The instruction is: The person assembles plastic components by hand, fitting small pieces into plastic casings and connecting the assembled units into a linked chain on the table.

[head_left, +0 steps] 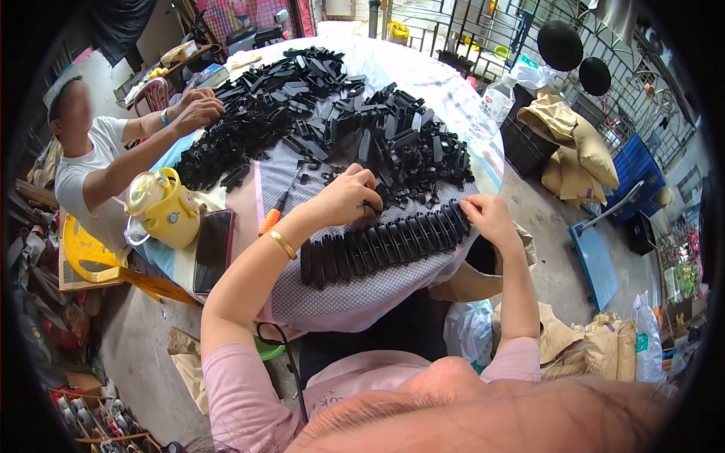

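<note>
A curved row of black plastic links, looking like a cable drag chain (pixel 377 248), lies on the dotted cloth at the near edge of the table. My right hand (pixel 489 220) pinches its right end between thumb and fingers. Above the chain's middle, my left hand (pixel 351 198) is closed with fingers curled down at the edge of the loose parts; what it grips is dark and mostly hidden. Beyond both hands spreads a big heap of loose black plastic parts (pixel 408 132). A screwdriver with an orange handle (pixel 270 220) lies left of my left hand.
Left on the table are a yellow jug (pixel 172 219) and a dark phone (pixel 214 253). Across the heap's left side, a co-worker (pixel 98 158) handles parts. Brown sacks (pixel 578 155), a black crate (pixel 529 140) and a blue trolley (pixel 594 264) stand to the right.
</note>
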Motion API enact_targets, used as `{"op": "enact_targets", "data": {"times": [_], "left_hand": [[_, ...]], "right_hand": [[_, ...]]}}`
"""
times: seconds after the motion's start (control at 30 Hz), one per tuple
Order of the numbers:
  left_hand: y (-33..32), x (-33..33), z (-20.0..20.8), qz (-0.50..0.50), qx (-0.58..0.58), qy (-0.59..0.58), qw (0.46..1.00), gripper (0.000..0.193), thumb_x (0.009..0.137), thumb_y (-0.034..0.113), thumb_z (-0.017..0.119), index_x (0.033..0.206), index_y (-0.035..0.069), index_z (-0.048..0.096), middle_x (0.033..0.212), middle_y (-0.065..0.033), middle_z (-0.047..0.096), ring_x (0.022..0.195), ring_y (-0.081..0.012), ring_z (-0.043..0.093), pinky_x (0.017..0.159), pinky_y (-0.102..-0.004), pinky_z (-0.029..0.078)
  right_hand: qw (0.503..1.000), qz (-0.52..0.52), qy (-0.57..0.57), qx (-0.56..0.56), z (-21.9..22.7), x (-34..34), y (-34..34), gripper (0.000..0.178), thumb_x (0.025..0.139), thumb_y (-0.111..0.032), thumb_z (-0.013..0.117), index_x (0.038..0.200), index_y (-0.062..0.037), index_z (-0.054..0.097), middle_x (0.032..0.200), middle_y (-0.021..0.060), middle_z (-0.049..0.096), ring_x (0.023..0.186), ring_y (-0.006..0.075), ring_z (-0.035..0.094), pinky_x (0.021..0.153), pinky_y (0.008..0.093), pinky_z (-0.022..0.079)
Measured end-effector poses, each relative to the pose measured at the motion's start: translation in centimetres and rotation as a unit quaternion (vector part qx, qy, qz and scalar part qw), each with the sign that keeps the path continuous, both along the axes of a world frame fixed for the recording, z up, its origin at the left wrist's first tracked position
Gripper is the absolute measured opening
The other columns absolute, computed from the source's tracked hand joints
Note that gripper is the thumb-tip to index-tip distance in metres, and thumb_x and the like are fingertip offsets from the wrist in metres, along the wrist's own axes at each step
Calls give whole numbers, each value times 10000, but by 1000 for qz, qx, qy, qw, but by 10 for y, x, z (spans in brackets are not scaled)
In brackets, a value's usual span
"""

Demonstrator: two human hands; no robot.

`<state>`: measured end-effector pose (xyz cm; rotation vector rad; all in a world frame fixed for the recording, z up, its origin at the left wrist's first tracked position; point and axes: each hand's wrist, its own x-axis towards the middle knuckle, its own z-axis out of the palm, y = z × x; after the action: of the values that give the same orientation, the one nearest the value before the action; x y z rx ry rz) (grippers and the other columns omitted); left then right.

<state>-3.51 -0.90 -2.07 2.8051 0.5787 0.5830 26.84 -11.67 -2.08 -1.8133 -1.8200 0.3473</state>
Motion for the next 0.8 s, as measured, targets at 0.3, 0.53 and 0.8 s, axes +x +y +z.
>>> {"op": "enact_targets", "data": {"times": [0.3, 0.53, 0.8], "left_hand": [[12, 6, -11, 160, 99, -80, 979, 238, 660, 13, 673, 885, 88, 663, 936, -78, 521, 938, -275, 488, 827, -348, 448], [-7, -3, -6, 225, -3, -193, 955, 160, 740, 40, 669, 899, 46, 675, 851, -69, 570, 870, -220, 534, 756, -313, 453], [-36, 2, 12, 77, -538, -309, 781, 348, 887, 194, 601, 1175, 6, 548, 1061, -43, 599, 887, -97, 537, 722, -234, 453]], "right_hand": [[976, -75, -72, 191, -13, 11, 61, 296, 729, -260, 715, 935, -50, 681, 696, 127, 617, 633, 267, 601, 590, 356, 466], [976, -122, -57, 170, -20, 37, 78, 273, 729, -228, 676, 937, -52, 690, 679, 127, 641, 583, 233, 616, 573, 341, 485], [891, 115, 438, -27, 29, -69, 32, 269, 831, -124, 614, 1063, 12, 615, 833, 49, 649, 635, 77, 583, 568, 197, 492]]}}
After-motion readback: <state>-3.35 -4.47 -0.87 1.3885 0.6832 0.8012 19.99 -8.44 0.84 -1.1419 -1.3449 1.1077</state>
